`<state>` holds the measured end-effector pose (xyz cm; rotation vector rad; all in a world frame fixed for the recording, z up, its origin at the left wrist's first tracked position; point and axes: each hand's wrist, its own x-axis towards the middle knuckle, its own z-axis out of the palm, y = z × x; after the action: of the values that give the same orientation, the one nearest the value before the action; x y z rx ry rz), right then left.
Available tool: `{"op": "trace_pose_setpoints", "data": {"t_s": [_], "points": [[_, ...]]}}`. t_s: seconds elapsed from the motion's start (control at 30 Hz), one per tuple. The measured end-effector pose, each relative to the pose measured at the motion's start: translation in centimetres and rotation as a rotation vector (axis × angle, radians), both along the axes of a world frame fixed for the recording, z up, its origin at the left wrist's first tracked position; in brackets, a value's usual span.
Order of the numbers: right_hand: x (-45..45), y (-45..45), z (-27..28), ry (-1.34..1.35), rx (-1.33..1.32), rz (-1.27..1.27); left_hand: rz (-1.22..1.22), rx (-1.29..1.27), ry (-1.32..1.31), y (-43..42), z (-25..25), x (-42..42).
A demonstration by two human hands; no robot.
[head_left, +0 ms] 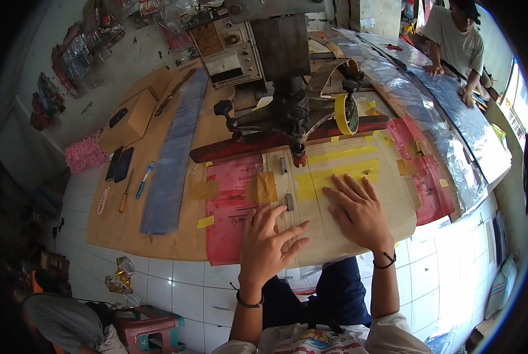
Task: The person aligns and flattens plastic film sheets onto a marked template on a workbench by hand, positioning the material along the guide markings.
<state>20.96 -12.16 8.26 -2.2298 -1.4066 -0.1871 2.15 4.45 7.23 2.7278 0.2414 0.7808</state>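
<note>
My right hand (pixel 358 215) lies flat with fingers spread on a beige sheet (pixel 358 239), its fingertips over strips of yellow tape (pixel 311 187). My left hand (pixel 270 239) is open too, fingers apart, at the sheet's left part. One of its fingertips is close to a small metal block (pixel 289 202); whether they touch I cannot tell. Another small metal block (pixel 284 166) sits farther up. Red sheeting (pixel 231 215) borders the beige sheet on the left. Just beyond my hands hangs the press head (pixel 299 154) of a machine, above a long dark red bar (pixel 240 150).
The machine's control box (pixel 227 50) rises at the back. Leftward on the brown board are a translucent plastic strip (pixel 172 159), a screwdriver (pixel 125 192), a blue pen (pixel 145 180) and phones (pixel 124 164). A yellow tape roll (pixel 346 115) hangs right. Another person (pixel 458 41) works at far right.
</note>
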Motion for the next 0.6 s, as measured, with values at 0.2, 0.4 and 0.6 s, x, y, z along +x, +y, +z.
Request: {"op": "trace_pose_setpoints", "data": {"t_s": [0.2, 0.4, 0.6], "points": [[-0.01, 0.01, 0.08, -0.001, 0.001, 0.0, -0.007, -0.001, 0.001, 0.05, 0.03, -0.04], [-0.24, -0.07, -0.01, 0.022, 0.077, -0.023, 0.007, 0.003, 0.004, -0.08, 0.1, -0.03], [-0.43, -0.22, -0.24, 0.008, 0.302, -0.034, 0.009, -0.009, -0.002, -0.09, 0.18, -0.12]]}}
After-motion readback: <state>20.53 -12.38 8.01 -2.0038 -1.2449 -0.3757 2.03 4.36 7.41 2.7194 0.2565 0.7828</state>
